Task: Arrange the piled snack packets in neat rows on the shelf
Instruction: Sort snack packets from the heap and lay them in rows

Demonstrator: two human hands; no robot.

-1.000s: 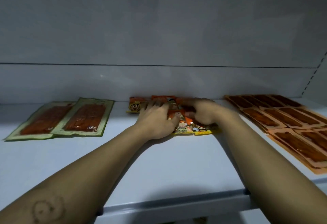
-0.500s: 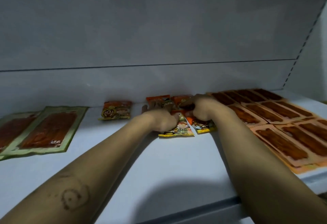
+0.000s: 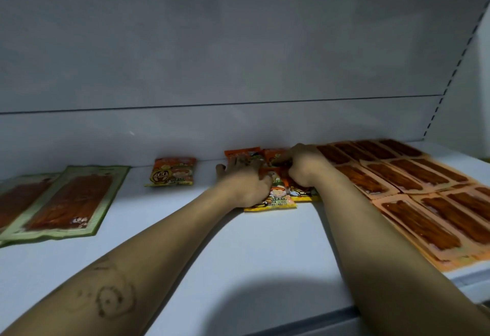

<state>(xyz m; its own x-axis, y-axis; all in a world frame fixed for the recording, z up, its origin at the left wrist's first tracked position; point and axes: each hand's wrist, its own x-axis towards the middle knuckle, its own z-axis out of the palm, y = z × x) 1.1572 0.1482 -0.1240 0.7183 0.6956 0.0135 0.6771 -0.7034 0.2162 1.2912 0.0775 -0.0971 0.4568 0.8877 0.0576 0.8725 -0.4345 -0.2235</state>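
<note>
Nearest, open shelf [image 3: 238, 256] runs from its front lip to the pile [image 3: 278, 199], giving room to draw packets forward. The pile sits against the back wall [image 3: 238, 134]. My left hand [image 3: 244, 179] lies flat on it, fingers spread. My right hand [image 3: 305, 168] curls over its right side; grasp not discernible. Packets judged light, soft and slick, so take them by the sealed edges. Left of the pile lies one packet [image 3: 172, 171], with free room between. Orange packs [image 3: 424, 197] crowd its right.

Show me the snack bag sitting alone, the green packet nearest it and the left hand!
Lone snack bag [image 3: 172, 172]: head view, its printed front.
Nearest green packet [image 3: 71, 200]: head view, its red middle.
Left hand [image 3: 244, 182]: head view, its back.
</note>
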